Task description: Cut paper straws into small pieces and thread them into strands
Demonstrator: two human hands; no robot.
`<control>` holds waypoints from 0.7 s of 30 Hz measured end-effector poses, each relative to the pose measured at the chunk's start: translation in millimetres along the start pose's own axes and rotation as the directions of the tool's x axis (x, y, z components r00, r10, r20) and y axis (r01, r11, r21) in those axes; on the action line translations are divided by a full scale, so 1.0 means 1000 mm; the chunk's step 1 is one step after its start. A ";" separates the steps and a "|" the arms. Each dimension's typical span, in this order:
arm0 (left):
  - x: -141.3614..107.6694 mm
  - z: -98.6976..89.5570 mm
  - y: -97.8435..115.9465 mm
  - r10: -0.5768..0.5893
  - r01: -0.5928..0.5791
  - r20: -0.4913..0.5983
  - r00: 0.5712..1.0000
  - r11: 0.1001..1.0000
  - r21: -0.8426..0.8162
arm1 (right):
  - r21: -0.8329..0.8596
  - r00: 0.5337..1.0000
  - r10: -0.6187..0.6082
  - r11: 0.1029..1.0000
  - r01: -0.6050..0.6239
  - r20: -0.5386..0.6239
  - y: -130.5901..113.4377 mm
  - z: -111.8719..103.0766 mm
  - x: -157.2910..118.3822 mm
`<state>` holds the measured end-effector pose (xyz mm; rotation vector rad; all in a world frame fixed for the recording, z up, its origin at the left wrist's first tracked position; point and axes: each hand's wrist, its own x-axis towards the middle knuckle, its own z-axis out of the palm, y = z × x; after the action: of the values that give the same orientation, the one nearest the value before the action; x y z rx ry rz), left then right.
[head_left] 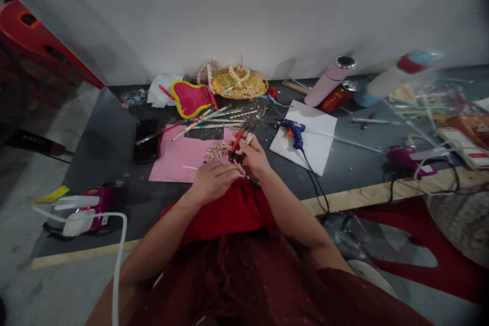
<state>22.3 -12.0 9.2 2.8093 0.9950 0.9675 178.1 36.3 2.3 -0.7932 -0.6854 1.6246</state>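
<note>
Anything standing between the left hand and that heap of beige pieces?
Nothing visible: the beige heap lies on the pink sheet just beyond the left hand. The red-handled tool in the right hand is right of the heap.

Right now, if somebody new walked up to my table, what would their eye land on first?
Probably the bright pink shape with the yellow edge, at the back, just left of the yellow basket. Next might come the blue glue gun, standing out against the white sheet to the right of your hands. Then the red-handled pliers in your right hand, beside a small heap of pale pieces.
</note>
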 end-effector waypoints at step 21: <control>-0.014 -0.022 -0.039 -0.716 0.584 -0.320 0.620 0.694 -0.420 | -0.828 0.827 -0.253 0.137 0.544 0.501 0.001 -0.017 -0.001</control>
<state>-20.4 6.9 11.6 1.7301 1.6182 1.5084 191.6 35.5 -8.3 -1.1037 -2.0295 0.5866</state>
